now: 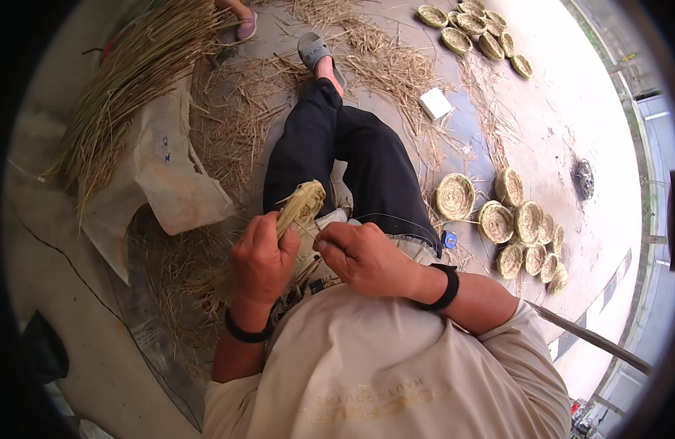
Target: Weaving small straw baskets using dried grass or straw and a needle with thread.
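Note:
My left hand [263, 256] is wrapped round a small piece of bound straw basketwork [302, 206], pale yellow-green and seen mostly edge-on, with loose ends sticking out at its top. My right hand [363, 256] is closed in a pinch just right of the piece. A thin strand [305, 231] runs from the straw to those fingertips. Another fine thread [396, 221] curves across my right thigh. Both hands are above my lap, and the lower part of the straw piece is hidden behind my left fingers and thumb.
Finished-looking round straw baskets [455, 196] stand in a group at right, with more [471, 23] at the far right. A large straw bundle [143, 80] rests on a draped support [178, 192] at left. Loose straw [385, 62], a white box [435, 104] and a blue tape measure [449, 240] lie about.

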